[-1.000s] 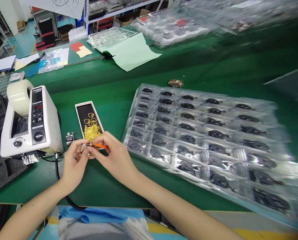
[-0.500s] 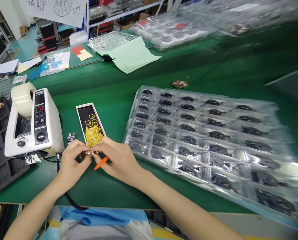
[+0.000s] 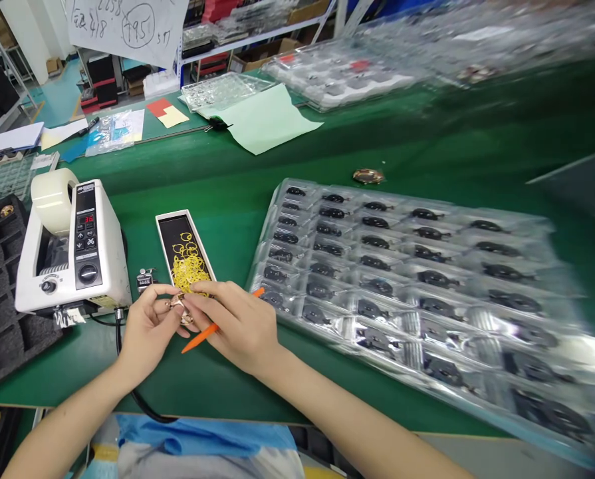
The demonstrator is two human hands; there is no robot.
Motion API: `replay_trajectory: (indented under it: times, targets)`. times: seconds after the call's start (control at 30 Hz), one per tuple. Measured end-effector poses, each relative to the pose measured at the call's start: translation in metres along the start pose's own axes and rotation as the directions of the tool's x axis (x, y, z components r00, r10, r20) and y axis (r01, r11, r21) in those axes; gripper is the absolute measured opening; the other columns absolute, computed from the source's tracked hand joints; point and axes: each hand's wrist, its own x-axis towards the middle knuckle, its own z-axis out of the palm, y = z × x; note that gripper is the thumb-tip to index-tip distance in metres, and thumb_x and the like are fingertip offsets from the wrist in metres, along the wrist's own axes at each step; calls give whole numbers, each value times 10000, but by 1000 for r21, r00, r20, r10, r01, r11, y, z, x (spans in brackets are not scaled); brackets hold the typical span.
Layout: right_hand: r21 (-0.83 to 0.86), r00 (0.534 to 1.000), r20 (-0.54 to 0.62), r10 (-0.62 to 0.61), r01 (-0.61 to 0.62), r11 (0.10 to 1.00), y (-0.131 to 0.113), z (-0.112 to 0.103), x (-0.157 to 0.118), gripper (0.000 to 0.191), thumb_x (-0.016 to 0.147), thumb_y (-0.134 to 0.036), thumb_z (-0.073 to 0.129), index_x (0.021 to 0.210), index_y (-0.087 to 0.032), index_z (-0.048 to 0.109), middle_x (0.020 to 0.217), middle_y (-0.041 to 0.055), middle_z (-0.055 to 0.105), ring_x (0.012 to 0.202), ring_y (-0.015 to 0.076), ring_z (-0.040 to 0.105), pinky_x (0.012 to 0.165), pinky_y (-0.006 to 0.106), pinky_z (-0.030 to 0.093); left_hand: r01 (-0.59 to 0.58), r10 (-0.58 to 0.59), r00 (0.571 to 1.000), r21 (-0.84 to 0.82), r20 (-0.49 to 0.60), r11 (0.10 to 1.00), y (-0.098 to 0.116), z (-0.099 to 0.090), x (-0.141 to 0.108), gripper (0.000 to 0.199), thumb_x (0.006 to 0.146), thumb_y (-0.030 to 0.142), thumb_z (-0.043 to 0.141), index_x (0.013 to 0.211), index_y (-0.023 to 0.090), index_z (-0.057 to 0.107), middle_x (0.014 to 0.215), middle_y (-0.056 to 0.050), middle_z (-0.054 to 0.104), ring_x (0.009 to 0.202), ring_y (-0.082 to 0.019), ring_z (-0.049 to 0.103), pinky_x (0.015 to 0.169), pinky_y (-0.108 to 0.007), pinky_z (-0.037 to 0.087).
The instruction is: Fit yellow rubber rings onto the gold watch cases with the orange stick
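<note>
Between both hands is a small gold-coloured metal part, tilted, its details partly covered by fingers. My left hand pinches it from the left. The fingertips of my right hand touch it from the right, and that hand also holds an orange pointed stick, its tip pointing down and left. Just beyond the fingers lies a white-rimmed box with a black inside, holding a heap of thin yellow rings. A small metal counter stands left of the box.
At left stands a white tape dispenser with a black cable, beside a dark foam tray. A large clear tray of black parts fills the right. Another gold-coloured part lies behind it. Green paper lies farther back.
The gold-coloured part has been tilted so that more of its face shows. My right hand's fingers have shifted over it, and the orange stick's upper end now shows. The view has moved slightly.
</note>
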Motion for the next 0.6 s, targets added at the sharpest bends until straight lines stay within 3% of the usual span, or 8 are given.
replay_trajectory:
  times: [0.37, 0.6]
  targets:
    - [36, 989, -27, -145, 146, 989, 6, 2, -1, 100, 882, -79, 538, 955, -129, 585, 775, 106, 725, 634, 158, 624, 571, 264, 498, -62, 62, 998, 39, -7, 997, -6, 1, -4, 274, 794, 309, 693, 990, 162, 570, 645, 6, 715, 565, -120, 676, 613, -229, 599]
    - [55, 989, 1, -148, 148, 987, 6, 0, 0, 89, 897, -86, 516, 945, -136, 573, 773, 94, 723, 615, 144, 603, 553, 252, 491, -50, 51, 998, 12, -33, 999, -9, 1, -3, 250, 771, 274, 707, 958, 160, 587, 644, 18, 711, 572, -107, 675, 620, -206, 594]
